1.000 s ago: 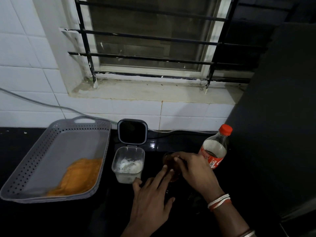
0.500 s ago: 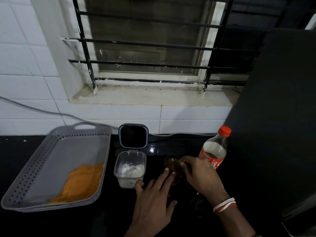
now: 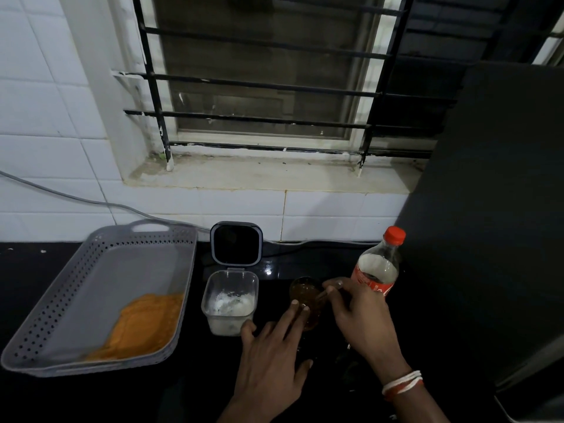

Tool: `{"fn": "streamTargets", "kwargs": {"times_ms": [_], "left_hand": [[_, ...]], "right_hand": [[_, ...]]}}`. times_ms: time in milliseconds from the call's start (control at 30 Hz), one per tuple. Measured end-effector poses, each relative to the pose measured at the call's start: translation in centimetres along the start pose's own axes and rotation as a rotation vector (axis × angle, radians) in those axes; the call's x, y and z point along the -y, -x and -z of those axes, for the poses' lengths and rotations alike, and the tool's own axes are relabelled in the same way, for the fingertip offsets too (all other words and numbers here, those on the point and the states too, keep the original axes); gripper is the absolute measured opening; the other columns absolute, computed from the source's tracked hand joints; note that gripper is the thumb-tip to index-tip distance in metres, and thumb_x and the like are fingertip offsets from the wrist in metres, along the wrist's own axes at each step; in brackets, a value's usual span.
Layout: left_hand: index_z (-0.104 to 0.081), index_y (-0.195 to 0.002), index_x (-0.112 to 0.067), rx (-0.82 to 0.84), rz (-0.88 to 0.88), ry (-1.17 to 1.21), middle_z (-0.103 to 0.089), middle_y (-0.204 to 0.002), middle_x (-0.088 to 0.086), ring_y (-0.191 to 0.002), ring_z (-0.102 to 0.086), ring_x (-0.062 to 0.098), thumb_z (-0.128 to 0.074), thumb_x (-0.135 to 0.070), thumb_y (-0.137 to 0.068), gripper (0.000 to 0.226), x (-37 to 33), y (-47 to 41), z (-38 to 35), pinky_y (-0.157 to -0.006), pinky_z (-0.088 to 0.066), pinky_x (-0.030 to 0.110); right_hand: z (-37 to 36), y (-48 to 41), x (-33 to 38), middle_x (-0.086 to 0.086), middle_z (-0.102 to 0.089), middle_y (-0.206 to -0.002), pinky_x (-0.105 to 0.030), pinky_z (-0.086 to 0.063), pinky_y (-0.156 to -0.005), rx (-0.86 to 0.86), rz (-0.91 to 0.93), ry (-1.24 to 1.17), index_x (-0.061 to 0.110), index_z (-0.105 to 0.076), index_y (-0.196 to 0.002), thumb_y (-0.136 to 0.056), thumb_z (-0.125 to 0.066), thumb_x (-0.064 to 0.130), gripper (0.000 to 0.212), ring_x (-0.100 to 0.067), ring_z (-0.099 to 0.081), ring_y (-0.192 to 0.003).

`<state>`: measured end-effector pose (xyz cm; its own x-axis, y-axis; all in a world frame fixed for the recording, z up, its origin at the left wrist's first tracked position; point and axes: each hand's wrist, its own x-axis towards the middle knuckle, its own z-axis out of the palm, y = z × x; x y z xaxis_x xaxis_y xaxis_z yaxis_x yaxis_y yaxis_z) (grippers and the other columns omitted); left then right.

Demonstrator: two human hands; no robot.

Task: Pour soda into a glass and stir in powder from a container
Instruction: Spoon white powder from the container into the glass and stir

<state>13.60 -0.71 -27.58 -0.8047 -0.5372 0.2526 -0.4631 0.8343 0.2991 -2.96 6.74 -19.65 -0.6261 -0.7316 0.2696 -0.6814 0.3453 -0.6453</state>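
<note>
A small glass (image 3: 305, 293) of brown soda stands on the black counter. My left hand (image 3: 274, 358) lies flat in front of it, fingers apart, with two fingertips against the glass's near side. My right hand (image 3: 357, 315) is pinched over the rim on a thin stirrer (image 3: 323, 296) that dips into the drink. The soda bottle (image 3: 378, 270), red cap on, stands upright just behind my right hand. Left of the glass sits the clear container (image 3: 229, 303) with white powder, its dark lid (image 3: 236, 244) flipped up.
A grey perforated tray (image 3: 61, 315) holding an orange cloth (image 3: 146, 325) lies at the left. A tall black appliance (image 3: 488, 209) stands close on the right. A grey cable (image 3: 76, 199) runs along the tiled wall under the window sill.
My right hand's fingers have shifted slightly over the glass rim with the stirrer. My left hand has stayed against the glass. The view has tilted a little upward.
</note>
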Motion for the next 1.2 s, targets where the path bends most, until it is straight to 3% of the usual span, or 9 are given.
{"fn": "streamTargets", "kwargs": {"times_ms": [67, 200, 300, 467, 667, 833, 967, 1067, 1200], "left_hand": [[-0.045, -0.153, -0.033, 0.036, 0.007, 0.009, -0.047, -0.159, -0.007, -0.100, -0.070, 0.006, -0.060, -0.067, -0.071, 0.090, 0.1, 0.2, 0.2, -0.089, -0.040, 0.046], [-0.016, -0.161, -0.047, 0.006, 0.006, 0.000, -0.020, -0.171, -0.010, -0.126, -0.058, 0.007, -0.050, -0.069, -0.083, 0.088, 0.8, 1.1, 0.3, -0.105, -0.030, 0.051], [-0.043, -0.151, -0.046, -0.004, 0.030, 0.027, -0.045, -0.160, -0.007, -0.110, -0.068, 0.003, -0.059, -0.070, -0.075, 0.081, 1.4, 2.2, 1.4, -0.093, -0.043, 0.044], [-0.051, -0.144, -0.049, -0.096, 0.142, 0.012, -0.045, -0.159, -0.010, -0.109, -0.067, 0.005, -0.062, -0.067, -0.080, 0.067, 3.6, 4.1, 3.5, -0.089, -0.023, 0.036], [-0.058, -0.135, -0.046, -0.270, 0.407, -0.082, -0.056, -0.147, -0.009, -0.124, -0.061, 0.018, -0.055, -0.064, -0.082, 0.056, 8.4, 6.0, 7.0, -0.094, -0.035, 0.049], [-0.067, -0.120, -0.041, -0.330, 0.588, -0.130, -0.065, -0.132, -0.010, -0.121, -0.058, 0.018, -0.052, -0.065, -0.078, 0.051, 12.1, 8.6, 7.7, -0.096, -0.029, 0.046], [-0.068, -0.104, -0.042, -0.396, 0.602, -0.082, -0.071, -0.123, -0.009, -0.114, -0.068, 0.025, -0.056, -0.058, -0.071, 0.038, 13.8, 10.0, 6.7, -0.089, -0.036, 0.047], [-0.061, -0.104, -0.047, -0.395, 0.584, -0.086, -0.069, -0.120, -0.014, -0.117, -0.058, 0.015, -0.057, -0.059, -0.067, 0.040, 14.9, 10.7, 6.0, -0.082, -0.034, 0.041], [-0.061, -0.105, -0.042, -0.390, 0.531, -0.102, -0.072, -0.117, -0.014, -0.118, -0.052, 0.013, -0.058, -0.060, -0.069, 0.041, 15.7, 11.1, 4.8, -0.081, -0.028, 0.034]], "right_hand": [[0.7, 0.3, 0.5, 0.017, -0.074, -0.092, -0.004, -0.048, -0.069, -0.104, 0.001, -0.041, 0.030, -0.075, -0.106, -0.097, -0.063, 0.025, 0.016, 0.004, -0.068, -0.080], [2.0, 1.3, 0.9, 0.020, -0.068, -0.073, -0.003, -0.040, -0.053, -0.122, 0.063, -0.012, 0.033, -0.074, -0.106, -0.096, -0.065, 0.026, 0.015, 0.006, -0.062, -0.059], [2.1, 2.1, 1.0, 0.024, -0.059, -0.063, -0.003, -0.038, -0.052, -0.089, 0.073, 0.010, 0.034, -0.074, -0.105, -0.095, -0.066, 0.026, 0.015, 0.008, -0.059, -0.057], [1.7, 2.0, 1.0, 0.024, -0.066, -0.070, -0.005, -0.043, -0.057, -0.113, 0.066, 0.018, 0.037, -0.074, -0.099, -0.092, -0.069, 0.025, 0.015, 0.006, -0.061, -0.058], [-0.1, 1.2, 3.4, 0.013, -0.077, -0.085, -0.012, -0.055, -0.072, -0.184, -0.022, -0.370, 0.032, -0.075, -0.102, -0.096, -0.067, 0.022, 0.014, 0.002, -0.072, -0.080], [-6.3, -1.2, 8.8, -0.008, -0.079, -0.081, -0.021, -0.058, -0.062, 0.103, -0.185, -0.872, 0.014, -0.076, -0.099, -0.096, -0.066, 0.008, 0.012, -0.014, -0.075, -0.073], [-13.5, -3.7, 14.2, -0.010, -0.076, -0.076, -0.025, -0.058, -0.061, 0.329, -0.154, -0.915, 0.009, -0.075, -0.097, -0.098, -0.065, 0.009, 0.010, -0.018, -0.074, -0.068], [-20.0, -5.9, 18.4, -0.005, -0.072, -0.072, -0.029, -0.061, -0.063, 0.512, -0.165, -0.857, 0.015, -0.072, -0.094, -0.101, -0.061, 0.010, 0.014, -0.015, -0.071, -0.065], [-28.3, -8.7, 22.4, -0.009, -0.069, -0.075, -0.034, -0.064, -0.070, 0.696, -0.185, -0.690, 0.004, -0.069, -0.097, -0.102, -0.058, 0.011, 0.014, -0.021, -0.072, -0.070]]}}
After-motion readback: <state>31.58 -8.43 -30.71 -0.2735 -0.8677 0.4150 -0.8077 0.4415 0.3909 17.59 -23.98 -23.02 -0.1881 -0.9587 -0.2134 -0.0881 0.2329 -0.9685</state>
